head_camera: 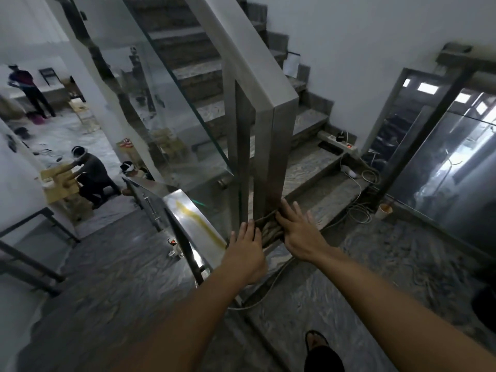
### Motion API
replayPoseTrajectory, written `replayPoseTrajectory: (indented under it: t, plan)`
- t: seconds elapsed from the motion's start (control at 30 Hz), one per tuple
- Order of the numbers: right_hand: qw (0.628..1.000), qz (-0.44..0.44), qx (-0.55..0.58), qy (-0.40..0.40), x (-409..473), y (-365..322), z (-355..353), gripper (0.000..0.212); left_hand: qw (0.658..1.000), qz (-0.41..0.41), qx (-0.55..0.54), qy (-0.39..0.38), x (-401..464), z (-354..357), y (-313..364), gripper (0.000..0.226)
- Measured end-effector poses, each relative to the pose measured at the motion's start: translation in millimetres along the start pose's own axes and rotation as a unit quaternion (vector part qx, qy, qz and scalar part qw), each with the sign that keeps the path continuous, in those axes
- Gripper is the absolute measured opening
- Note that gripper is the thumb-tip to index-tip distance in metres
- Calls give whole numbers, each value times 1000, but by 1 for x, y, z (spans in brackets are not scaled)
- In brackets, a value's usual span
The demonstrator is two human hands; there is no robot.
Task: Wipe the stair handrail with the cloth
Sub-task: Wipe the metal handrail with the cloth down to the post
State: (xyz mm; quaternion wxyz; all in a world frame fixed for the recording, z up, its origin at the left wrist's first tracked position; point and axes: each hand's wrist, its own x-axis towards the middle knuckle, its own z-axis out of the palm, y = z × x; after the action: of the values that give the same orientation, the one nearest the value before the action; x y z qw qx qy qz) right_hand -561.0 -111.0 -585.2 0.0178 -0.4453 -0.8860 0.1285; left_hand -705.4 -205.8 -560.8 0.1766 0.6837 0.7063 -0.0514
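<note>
The steel handrail (257,57) slopes down from the top of the view and turns into a vertical steel post (271,157) at the landing. A brown patterned cloth (268,229) is wrapped around the foot of that post. My left hand (247,251) presses the cloth from the left, fingers extended. On the right side my right hand (298,232) lies flat on it, fingers spread upward against the post. Much of the cloth is hidden between the two hands.
A glass panel (171,108) runs beside the rail. Stone steps (311,162) climb behind the post, carrying a power strip (338,142) and white cables (357,183). A paper cup (385,210) stands by a dark-framed glass door (442,157). People work below at the left.
</note>
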Motion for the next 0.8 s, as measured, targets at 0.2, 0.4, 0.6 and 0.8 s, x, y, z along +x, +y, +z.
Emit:
replayPoseTrajectory:
  t: [0.2, 0.4, 0.6, 0.8]
  plan:
    - [1000, -5, 4, 10, -9, -30, 12, 59, 998, -35, -58, -17, -17, 8, -9, 70]
    - [987, -154, 38, 15, -25, -32, 26, 56, 994, -95, -49, 12, -41, 10, -22, 70]
    - [995, -66, 32, 63, -18, -16, 19, 59, 989, -99, -97, 45, -36, 18, -10, 72]
    - [996, -68, -42, 50, -35, -57, 32, 54, 989, -82, -84, 85, -29, 17, -61, 59]
